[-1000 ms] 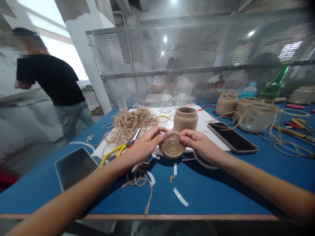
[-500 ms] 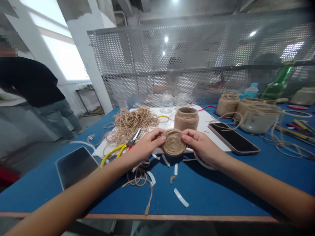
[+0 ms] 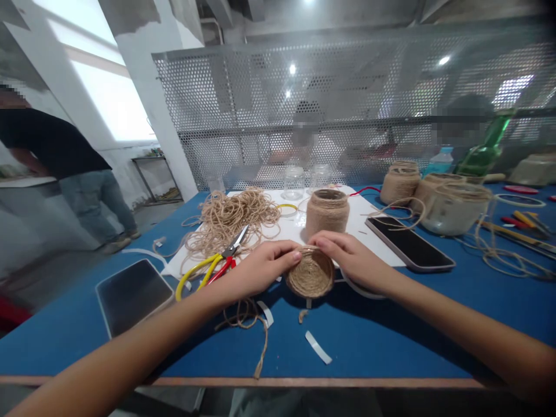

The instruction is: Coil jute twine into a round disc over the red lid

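Note:
Both my hands hold a small round lid covered in coiled jute twine [image 3: 310, 273], just above the blue table [image 3: 391, 330]. My left hand [image 3: 260, 267] pinches its left rim, fingers closed on it. My right hand [image 3: 354, 258] grips its right and top rim. Behind the lid stands a jar wrapped in twine [image 3: 327, 211] on a white sheet [image 3: 360, 223]. Yellow-handled scissors [image 3: 212, 262] lie just left of my left hand.
A loose heap of twine [image 3: 232, 217] lies at the back left. One phone [image 3: 130, 295] lies at the left, another phone [image 3: 409, 243] at the right. Twine-wrapped jars [image 3: 434, 194], a green bottle [image 3: 486, 150] and tools stand far right. White paper strips [image 3: 318, 347] litter the front. A person in black [image 3: 52, 162] stands left.
My hands have lowered the lid toward the table and tilted it so its top faces more upward. The person at the left has moved a little further left.

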A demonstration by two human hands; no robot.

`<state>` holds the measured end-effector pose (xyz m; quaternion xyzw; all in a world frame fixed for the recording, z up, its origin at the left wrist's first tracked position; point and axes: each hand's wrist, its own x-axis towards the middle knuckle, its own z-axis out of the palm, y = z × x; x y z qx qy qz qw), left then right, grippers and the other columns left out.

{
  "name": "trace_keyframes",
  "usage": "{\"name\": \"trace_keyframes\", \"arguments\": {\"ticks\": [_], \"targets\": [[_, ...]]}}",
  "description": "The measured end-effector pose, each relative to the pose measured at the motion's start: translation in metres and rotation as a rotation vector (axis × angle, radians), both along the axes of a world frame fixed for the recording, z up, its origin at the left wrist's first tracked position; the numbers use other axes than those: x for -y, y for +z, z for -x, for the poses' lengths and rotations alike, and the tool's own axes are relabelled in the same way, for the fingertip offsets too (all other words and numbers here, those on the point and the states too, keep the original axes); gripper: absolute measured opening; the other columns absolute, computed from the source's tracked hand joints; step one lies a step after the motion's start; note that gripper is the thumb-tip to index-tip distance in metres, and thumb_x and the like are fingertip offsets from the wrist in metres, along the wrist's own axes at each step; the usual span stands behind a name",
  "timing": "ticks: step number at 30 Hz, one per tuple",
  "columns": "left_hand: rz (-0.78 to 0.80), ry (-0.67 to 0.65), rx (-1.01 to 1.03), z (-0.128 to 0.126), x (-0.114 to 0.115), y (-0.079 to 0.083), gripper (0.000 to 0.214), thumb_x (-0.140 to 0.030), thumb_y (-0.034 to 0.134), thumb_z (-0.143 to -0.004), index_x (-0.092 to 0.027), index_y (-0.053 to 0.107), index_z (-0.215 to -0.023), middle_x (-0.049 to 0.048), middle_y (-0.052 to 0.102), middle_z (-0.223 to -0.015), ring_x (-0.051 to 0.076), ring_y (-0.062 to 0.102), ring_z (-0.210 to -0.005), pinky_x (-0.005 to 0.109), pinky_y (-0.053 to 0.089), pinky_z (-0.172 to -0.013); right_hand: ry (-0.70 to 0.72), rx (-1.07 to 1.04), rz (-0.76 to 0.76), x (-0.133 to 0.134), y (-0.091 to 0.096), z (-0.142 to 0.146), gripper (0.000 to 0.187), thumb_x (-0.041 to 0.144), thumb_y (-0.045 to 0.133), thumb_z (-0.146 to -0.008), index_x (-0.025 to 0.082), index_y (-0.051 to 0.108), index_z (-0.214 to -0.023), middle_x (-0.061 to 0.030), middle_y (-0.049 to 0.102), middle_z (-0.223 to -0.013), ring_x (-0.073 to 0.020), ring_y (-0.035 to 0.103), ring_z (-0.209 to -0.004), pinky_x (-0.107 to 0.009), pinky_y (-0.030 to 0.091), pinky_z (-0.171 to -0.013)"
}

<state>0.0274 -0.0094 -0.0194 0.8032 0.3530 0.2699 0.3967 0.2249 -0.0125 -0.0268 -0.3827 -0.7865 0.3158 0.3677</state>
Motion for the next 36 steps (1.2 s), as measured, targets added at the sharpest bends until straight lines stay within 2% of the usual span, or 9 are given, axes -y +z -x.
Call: {"name": "trace_keyframes", "arguments": {"ticks": [3, 6, 9, 17, 19, 24, 28, 32, 36], "targets": [[-0.041, -0.036, -0.049, -0.003, 0.003, -0.001, 0.032, -0.037, 0.04, -0.085, -0.012, 0.059, -0.081, 0.0027, 0.057, -0.08, 0.013, 0.049, -0.072, 0.023, 0.037, -0.066, -0.035, 0.085, -0.084, 0.003, -0.001, 0.004, 0.031, 0.04, 0.035, -0.088, 0.018, 0.046, -0.069, 0.0014, 0.046, -0.064, -0.0109, 0.042, -0.06, -0.023, 0.031, -0.055], [-0.038, -0.014, -0.032, -0.005, 0.004, -0.001, 0.03, -0.036, 0.04, -0.085, -0.012, 0.059, -0.083, 0.0023, 0.056, -0.079, 0.012, 0.048, -0.071, 0.022, 0.036, -0.064, -0.06, 0.112, -0.108, 0.003, -0.005, 0.005, 0.035, 0.041, 0.035, -0.088, 0.018, 0.039, -0.062, 0.0031, 0.04, -0.058, -0.0095, 0.037, -0.055, -0.023, 0.027, -0.052], [-0.016, 0.009, 0.006, -0.005, 0.003, 0.001, 0.028, -0.036, 0.043, -0.084, -0.013, 0.058, -0.085, 0.0013, 0.055, -0.076, 0.011, 0.046, -0.068, 0.021, 0.035, -0.062, -0.073, 0.056, -0.049, 0.002, -0.008, 0.005, 0.036, 0.044, 0.037, -0.086, 0.018, 0.038, -0.062, 0.0034, 0.037, -0.058, -0.0092, 0.035, -0.054, -0.023, 0.026, -0.05], [-0.039, 0.012, 0.005, -0.003, 0.002, 0.005, 0.032, -0.04, 0.039, -0.085, -0.014, 0.05, -0.07, -0.0019, 0.044, -0.066, 0.01, 0.04, -0.063, 0.021, 0.032, -0.059, -0.101, -0.206, 0.09, 0.003, -0.007, 0.005, 0.034, 0.048, 0.039, -0.084, 0.018, 0.044, -0.069, 0.0018, 0.04, -0.063, -0.01, 0.037, -0.057, -0.022, 0.031, -0.051], [0.017, 0.009, 0.031, -0.004, 0.002, 0.004, 0.03, -0.039, 0.041, -0.085, -0.014, 0.051, -0.072, -0.0016, 0.044, -0.067, 0.01, 0.04, -0.063, 0.021, 0.033, -0.059, -0.109, -0.225, 0.098, 0.002, -0.008, 0.004, 0.033, 0.048, 0.039, -0.084, 0.018, 0.044, -0.07, 0.0014, 0.04, -0.063, -0.0106, 0.039, -0.058, -0.022, 0.032, -0.052], [0.329, -0.003, 0.278, -0.007, 0.003, 0.0, 0.027, -0.037, 0.051, -0.08, -0.013, 0.05, -0.068, -0.0029, 0.041, -0.061, 0.007, 0.036, -0.054, 0.019, 0.031, -0.052, -0.101, -0.27, 0.123, 0.002, -0.01, 0.006, 0.034, 0.05, 0.04, -0.083, 0.018, 0.044, -0.071, 0.0007, 0.042, -0.064, -0.0113, 0.04, -0.059, -0.023, 0.034, -0.053], [0.4, -0.003, 0.375, -0.009, 0.004, -0.001, 0.028, -0.035, 0.056, -0.077, -0.013, 0.051, -0.061, -0.0032, 0.042, -0.056, 0.007, 0.038, -0.052, 0.019, 0.033, -0.052, -0.089, -0.319, 0.161, 0.0, -0.011, 0.008, 0.034, 0.051, 0.041, -0.082, 0.018, 0.045, -0.072, 0.0006, 0.043, -0.065, -0.0114, 0.042, -0.059, -0.023, 0.037, -0.054], [0.372, -0.012, 0.417, -0.01, 0.003, -0.002, 0.027, -0.039, 0.056, -0.077, -0.013, 0.06, -0.077, 0.0014, 0.056, -0.067, 0.01, 0.05, -0.064, 0.022, 0.039, -0.064, -0.08, -0.411, 0.215, 0.0, -0.012, 0.009, 0.033, 0.05, 0.042, -0.082, 0.019, 0.044, -0.073, -0.0002, 0.046, -0.067, -0.0128, 0.046, -0.062, -0.024, 0.04, -0.057], [0.278, -0.033, 0.369, -0.007, -0.002, -0.004, 0.038, -0.047, 0.05, -0.079, -0.012, 0.061, -0.09, 0.0055, 0.06, -0.078, 0.013, 0.052, -0.069, 0.026, 0.041, -0.07, -0.104, -0.461, 0.23, -0.001, -0.014, 0.009, 0.033, 0.05, 0.044, -0.081, 0.019, 0.044, -0.071, -0.0008, 0.049, -0.069, -0.014, 0.049, -0.066, -0.026, 0.042, -0.062]]}}
